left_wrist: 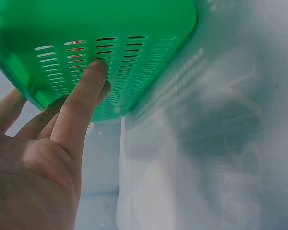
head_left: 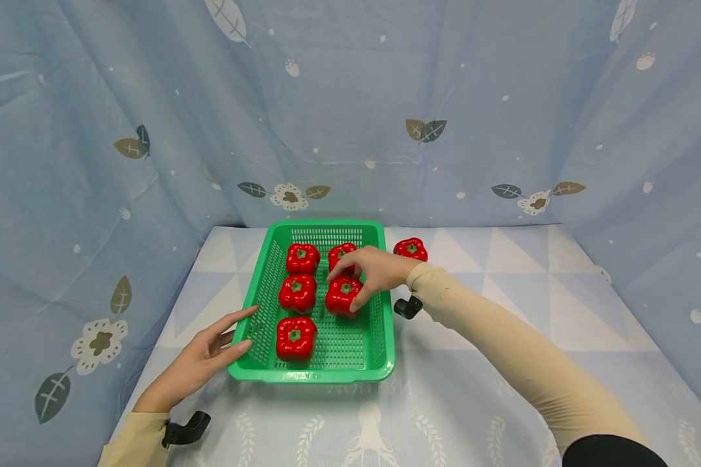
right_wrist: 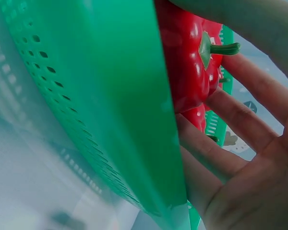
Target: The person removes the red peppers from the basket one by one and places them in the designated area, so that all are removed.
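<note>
My right hand (head_left: 380, 269) reaches over the right rim of a green plastic basket (head_left: 389, 344). Its thumb and fingers are around a red bell pepper (head_left: 341, 297), whose green stem shows in the right wrist view. Whether this pepper rests on the basket floor I cannot tell. A second bell pepper (head_left: 340, 251) sits just behind it, partly covered by the fingers. Three more stand in a column on the left, the nearest bell pepper (head_left: 296, 338) by the front. At the basket's left side, my left hand (head_left: 201, 357) touches the slotted wall with extended fingers (left_wrist: 81, 103).
Outside the basket, beyond my right wrist, another bell pepper (head_left: 411, 249) lies on the patterned tablecloth (head_left: 502, 272). A blue curtain (head_left: 350, 117) with leaf and flower prints hangs behind and at both sides of the table. Black wrist mounts sit at both sleeves.
</note>
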`<state>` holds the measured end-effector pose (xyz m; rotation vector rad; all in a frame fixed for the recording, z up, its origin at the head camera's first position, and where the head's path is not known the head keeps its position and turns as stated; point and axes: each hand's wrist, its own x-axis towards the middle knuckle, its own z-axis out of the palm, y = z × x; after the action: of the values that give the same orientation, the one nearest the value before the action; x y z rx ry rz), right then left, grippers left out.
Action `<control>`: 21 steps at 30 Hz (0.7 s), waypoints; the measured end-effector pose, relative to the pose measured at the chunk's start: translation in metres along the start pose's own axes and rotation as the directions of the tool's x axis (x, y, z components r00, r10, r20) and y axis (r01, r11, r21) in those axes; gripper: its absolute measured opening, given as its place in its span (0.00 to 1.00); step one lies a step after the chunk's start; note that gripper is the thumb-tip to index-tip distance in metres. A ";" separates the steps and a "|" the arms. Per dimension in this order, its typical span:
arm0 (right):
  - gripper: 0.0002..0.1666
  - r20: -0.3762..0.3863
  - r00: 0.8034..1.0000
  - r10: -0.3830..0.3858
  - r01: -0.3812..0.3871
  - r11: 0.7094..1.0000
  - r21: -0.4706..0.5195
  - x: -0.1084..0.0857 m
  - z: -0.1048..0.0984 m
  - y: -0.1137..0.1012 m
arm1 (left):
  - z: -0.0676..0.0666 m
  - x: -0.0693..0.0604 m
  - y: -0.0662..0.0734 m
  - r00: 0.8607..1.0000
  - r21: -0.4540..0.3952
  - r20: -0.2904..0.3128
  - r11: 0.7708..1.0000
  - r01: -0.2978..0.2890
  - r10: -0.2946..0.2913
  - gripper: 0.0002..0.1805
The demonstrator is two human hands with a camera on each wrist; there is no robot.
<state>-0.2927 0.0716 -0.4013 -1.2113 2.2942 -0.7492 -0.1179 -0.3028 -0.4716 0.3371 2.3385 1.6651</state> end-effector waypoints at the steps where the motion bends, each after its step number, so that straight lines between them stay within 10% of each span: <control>1: 0.37 0.000 1.000 -0.002 0.002 1.000 0.002 0.000 0.000 0.000 | 0.000 0.000 0.000 1.000 -0.001 -0.001 1.000 0.001 -0.001 0.35; 21: 0.38 -0.066 0.997 -0.042 0.050 0.991 0.126 -0.018 -0.020 -0.014 | 0.000 -0.001 0.001 1.000 -0.004 -0.003 1.000 0.007 -0.007 0.36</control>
<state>-0.2866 0.0850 -0.3749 -1.2019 2.2368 -0.9486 -0.1171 -0.3027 -0.4704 0.3253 2.3347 1.6682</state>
